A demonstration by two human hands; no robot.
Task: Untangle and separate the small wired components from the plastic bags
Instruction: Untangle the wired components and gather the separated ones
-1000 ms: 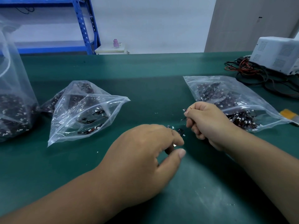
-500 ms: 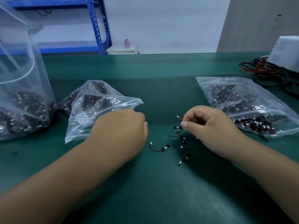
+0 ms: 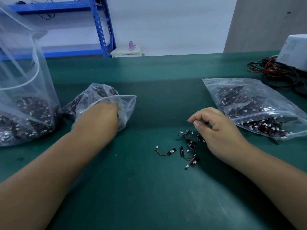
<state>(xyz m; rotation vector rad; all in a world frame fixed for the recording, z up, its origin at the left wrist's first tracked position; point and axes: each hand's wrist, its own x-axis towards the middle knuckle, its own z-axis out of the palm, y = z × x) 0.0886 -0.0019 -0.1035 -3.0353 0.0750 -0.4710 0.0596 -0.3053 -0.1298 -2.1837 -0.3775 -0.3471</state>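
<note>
Several small black wired components (image 3: 189,145) with white plugs lie loose on the green table (image 3: 149,196); one single component (image 3: 166,151) lies apart to their left. My right hand (image 3: 216,128) hovers just above and right of the pile, fingers loosely curled, holding nothing. My left hand (image 3: 99,117) reaches into the mouth of the middle plastic bag (image 3: 106,92), and its fingers are hidden behind the plastic. A flat bag full of components (image 3: 252,103) lies at the right. A tall open bag (image 3: 25,105) with more components stands at the far left.
A white device (image 3: 295,53) and a tangle of red and black cables (image 3: 274,70) sit at the table's back right corner. Blue shelving (image 3: 101,27) stands behind the table. Tiny white specks dot the mat.
My left hand moved left from the pile and into the middle bag's mouth. My right hand let go of the wire it pinched and lifted slightly; the components now lie loose.
</note>
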